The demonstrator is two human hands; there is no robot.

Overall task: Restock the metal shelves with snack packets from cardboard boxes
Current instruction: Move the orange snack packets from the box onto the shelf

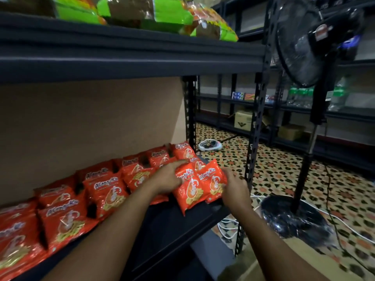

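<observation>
Several red snack packets (105, 189) lie in rows on the black metal shelf (174, 226), running from the lower left to the back right corner. At the right end, two red packets (189, 189) overlap near the shelf's front edge. My left hand (170, 175) lies across the rows with straight fingers touching the left one of the two. My right hand (236, 186) holds the right packet (213, 179) at its right edge, fingers partly hidden behind it. A cardboard box (269, 260) shows at the bottom right, under my right forearm.
Green snack bags (142, 13) sit on the shelf above. A black standing fan (300, 39) stands right of the shelf post, its round base (292, 218) on the patterned floor among white cables. More dark shelves with boxes and bottles line the far wall.
</observation>
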